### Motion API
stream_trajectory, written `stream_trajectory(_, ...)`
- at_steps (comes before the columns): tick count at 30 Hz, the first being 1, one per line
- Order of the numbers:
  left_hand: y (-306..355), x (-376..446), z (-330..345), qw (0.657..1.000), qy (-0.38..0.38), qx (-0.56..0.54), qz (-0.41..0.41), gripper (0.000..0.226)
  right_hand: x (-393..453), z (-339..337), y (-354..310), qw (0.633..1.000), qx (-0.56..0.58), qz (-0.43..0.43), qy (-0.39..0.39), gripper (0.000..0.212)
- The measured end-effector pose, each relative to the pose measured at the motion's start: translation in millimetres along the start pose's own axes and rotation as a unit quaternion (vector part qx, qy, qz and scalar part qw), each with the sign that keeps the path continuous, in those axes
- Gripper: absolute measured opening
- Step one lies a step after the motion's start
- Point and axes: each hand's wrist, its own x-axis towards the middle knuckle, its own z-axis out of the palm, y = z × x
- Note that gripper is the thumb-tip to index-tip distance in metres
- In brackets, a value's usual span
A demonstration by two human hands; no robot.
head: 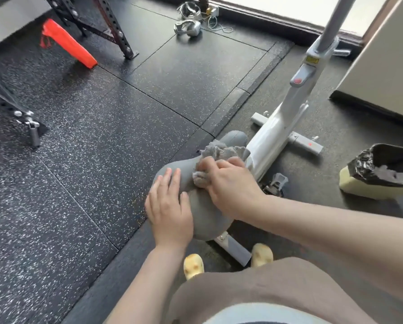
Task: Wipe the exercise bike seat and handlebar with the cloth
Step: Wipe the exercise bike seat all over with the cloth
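My right hand [228, 183] grips the grey cloth [216, 157] on the bike seat [205, 213], under my palm. My left hand [170, 206] rests flat beside it, fingers straight.

Seat [205, 206] matt grey, smooth; cloth [219, 150] grey terry, fuzzy; bike frame [272, 134] glossy white plastic w/ grey metal post; floor [79, 136] black speckled rubber, rough; bin liner [368, 164] shiny black plastic.
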Motion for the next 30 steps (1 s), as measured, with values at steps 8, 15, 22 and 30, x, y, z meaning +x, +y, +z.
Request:
stream_trajectory(8, -36.8, 32.9, -17.2, 0.983, -0.107, -0.097, 0.117, 0.046, 12.7, 8.4, -52.6, 0.976, -0.204, 0.070, -0.026, 0.038)
stream_trajectory(15, -48.9, 33.0, -12.4, 0.975, -0.106, -0.118, 0.157, 0.050, 10.3, 8.1, -49.5, 0.983, -0.166, 0.062, -0.037, 0.047)
stream_trajectory(22, -60.4, 41.4, -13.4, 0.963, -0.140, -0.115, 0.201, 0.048, 6.6, 11.9, -66.2, 0.981, -0.151, 0.117, -0.015, 0.041)
stream_trajectory(30, -66.1, 44.9, -11.7, 0.957, -0.146, -0.131, 0.215, 0.049, 25.9, 23.1, -81.2, 0.963, -0.206, 0.166, -0.055, 0.038)
